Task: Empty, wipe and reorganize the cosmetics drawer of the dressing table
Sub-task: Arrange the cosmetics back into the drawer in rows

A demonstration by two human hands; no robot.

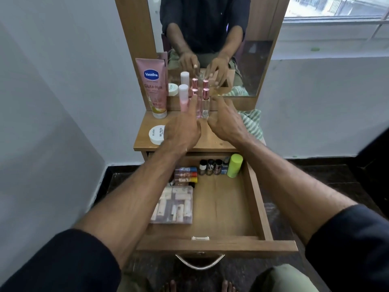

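Dressing table top (212, 140) filling up: one lotion tube (153, 87), one white jar (156, 134), three bottles (205, 103) by the mirror. Left hand (183, 131) reaches flat-fingered among those bottles; whether it grips one, I cannot tell. Right hand (226, 121) spread, holding nothing. Drawer (250, 186) pulled out, looks part-emptied: four nail polishes (212, 167), one green can (235, 166), one clear pouch (173, 205), some lip balms. No wiping yet, I'd say

Four nail polish bottles (212, 167), two glass spray bottles (202, 104), one lotion tube (153, 87).
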